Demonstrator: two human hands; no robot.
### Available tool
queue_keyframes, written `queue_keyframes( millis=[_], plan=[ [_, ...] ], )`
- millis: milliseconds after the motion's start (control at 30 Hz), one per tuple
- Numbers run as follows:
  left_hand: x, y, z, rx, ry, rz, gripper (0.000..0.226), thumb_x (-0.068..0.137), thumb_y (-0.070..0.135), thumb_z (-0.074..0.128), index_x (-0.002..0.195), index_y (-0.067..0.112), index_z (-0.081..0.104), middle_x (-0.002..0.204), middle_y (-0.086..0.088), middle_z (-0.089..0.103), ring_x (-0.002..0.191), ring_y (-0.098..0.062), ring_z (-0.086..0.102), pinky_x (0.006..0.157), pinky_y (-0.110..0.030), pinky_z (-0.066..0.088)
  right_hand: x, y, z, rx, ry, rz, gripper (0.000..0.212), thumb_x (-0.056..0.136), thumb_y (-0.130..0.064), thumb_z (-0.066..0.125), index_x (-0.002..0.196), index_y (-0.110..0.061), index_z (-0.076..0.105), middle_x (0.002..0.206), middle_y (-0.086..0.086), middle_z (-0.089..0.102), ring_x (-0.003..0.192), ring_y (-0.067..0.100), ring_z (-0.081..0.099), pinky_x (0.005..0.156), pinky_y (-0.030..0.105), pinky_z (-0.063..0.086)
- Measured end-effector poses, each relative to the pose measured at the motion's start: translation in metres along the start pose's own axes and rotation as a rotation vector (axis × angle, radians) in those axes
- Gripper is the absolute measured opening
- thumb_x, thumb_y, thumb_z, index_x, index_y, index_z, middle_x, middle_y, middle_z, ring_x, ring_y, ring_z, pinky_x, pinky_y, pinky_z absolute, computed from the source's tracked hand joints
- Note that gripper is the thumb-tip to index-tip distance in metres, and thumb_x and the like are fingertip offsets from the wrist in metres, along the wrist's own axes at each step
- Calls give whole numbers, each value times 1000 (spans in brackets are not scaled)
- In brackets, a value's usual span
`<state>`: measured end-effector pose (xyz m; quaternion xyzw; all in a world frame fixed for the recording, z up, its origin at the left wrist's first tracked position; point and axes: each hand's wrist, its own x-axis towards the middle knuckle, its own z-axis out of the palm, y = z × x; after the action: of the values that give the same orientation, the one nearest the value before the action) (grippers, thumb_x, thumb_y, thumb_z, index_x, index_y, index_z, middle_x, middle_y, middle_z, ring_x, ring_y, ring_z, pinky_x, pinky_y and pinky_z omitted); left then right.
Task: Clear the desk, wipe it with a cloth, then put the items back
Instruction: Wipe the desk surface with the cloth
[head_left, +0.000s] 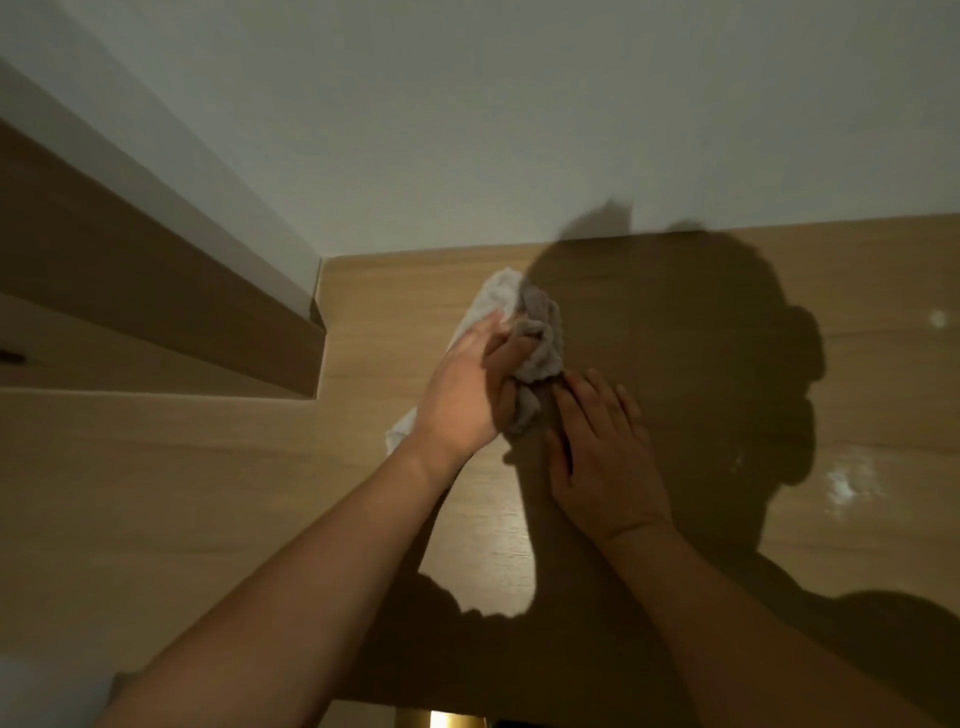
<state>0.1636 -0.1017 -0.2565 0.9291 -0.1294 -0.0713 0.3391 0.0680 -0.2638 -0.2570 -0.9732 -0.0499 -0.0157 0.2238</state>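
Wiping phase, judging by the bare wood under the hands. The left hand (462, 395) grips a bunched white cloth (524, 332), fingers curled round the middle of the wad, which sits on the desk (395, 306) toward the back-left corner, near the wall (467, 130). One tail of the cloth sticks out past the wrist on the near-left side, another lump pokes out toward the wall. Bunching it gives a thick pad to press with and keeps loose ends from dragging.

The right hand (602, 457) lies flat, fingers straight and spread, holding nothing, palm down on the desk just right of the cloth. The fingertips reach the wad's near edge; contact looks likely but I can't confirm it. Probably bracing body weight for the long reach to the back, or steadying the cloth.

Both forearms run up from the bottom of the view, nearly converging at the cloth. A stepped shelf unit (156, 291) in the same wood abuts the desk on the left. The person's shadow (701, 389) covers most of the right half, so the surface condition there is hard to read. Pale smudges (847, 483) show on the far right of the desk, could be residue or glare, can't tell.

No cleared items in view, so putting them back is not yet started. Remaining work as I see it: cover the right side, including those smudges, then restock.
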Motion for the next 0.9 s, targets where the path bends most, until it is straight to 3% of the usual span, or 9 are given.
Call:
queue_keyframes(
  millis=[67, 133, 200, 300, 500, 733, 833, 900],
  plan=[
    [4, -3, -4, 63, -55, 51, 50, 96, 30, 64, 144, 24, 52, 156, -4, 41, 146, -18, 34, 121, -31, 26, -1, -1, -1, 56, 29, 17, 47, 97, -21, 54, 141, -4, 51, 147, 16, 48, 141, 32, 40, 119, 49, 24],
    [15, -3, -7, 186, -96, 116, 53, 97, 20, 59, 149, 19, 46, 159, -12, 36, 148, -28, 30, 122, -38, 25, -5, 0, -4, 116, 94, 49, 46, 94, -11, 61, 138, 0, 53, 144, 20, 50, 136, 35, 45, 117, 51, 29],
    [26, -2, -12, 234, -91, 171, 55, 94, 6, 54, 148, 11, 46, 155, -21, 38, 146, -37, 32, 121, -45, 26, -10, 6, -11, 136, 199, 64, 40, 92, -7, 61, 131, 3, 58, 139, 23, 54, 132, 38, 49, 113, 54, 34],
    [41, -2, -14, 288, -86, 191, 53, 92, 10, 46, 145, 12, 52, 153, -22, 41, 144, -39, 34, 120, -45, 26, -21, 33, -28, 31, 283, 24, 37, 93, -13, 57, 126, 4, 62, 134, 23, 57, 128, 38, 53, 110, 54, 37],
    [76, -11, -17, 380, -129, 257, 56, 92, 20, 37, 145, 12, 52, 150, -22, 45, 138, -42, 39, 118, -48, 30, -16, 97, -55, -128, 174, 153, 48, 98, -30, 48, 133, 0, 58, 143, 20, 52, 135, 36, 46, 117, 46, 28],
    [72, 3, -15, 384, -92, 276, 51, 91, 13, 42, 140, 8, 57, 140, -23, 52, 128, -44, 47, 111, -49, 36, -15, 106, -44, -135, 198, 144, 43, 95, -30, 62, 127, -1, 65, 137, 18, 59, 131, 35, 51, 110, 49, 38],
    [12, 23, 4, 255, -215, 333, 53, 92, 25, 42, 140, 9, 57, 146, -22, 49, 136, -42, 44, 116, -51, 33, -15, 105, -44, -133, 200, 139, 44, 94, -31, 60, 127, -2, 65, 137, 17, 59, 131, 35, 52, 111, 49, 39],
    [-41, 32, 20, 205, -395, 509, 52, 91, 27, 47, 142, 16, 56, 151, -13, 47, 142, -35, 41, 117, -49, 33, -14, 106, -44, -129, 206, 135, 45, 93, -30, 59, 126, -1, 65, 136, 18, 59, 129, 37, 53, 111, 48, 39]
  ],
)
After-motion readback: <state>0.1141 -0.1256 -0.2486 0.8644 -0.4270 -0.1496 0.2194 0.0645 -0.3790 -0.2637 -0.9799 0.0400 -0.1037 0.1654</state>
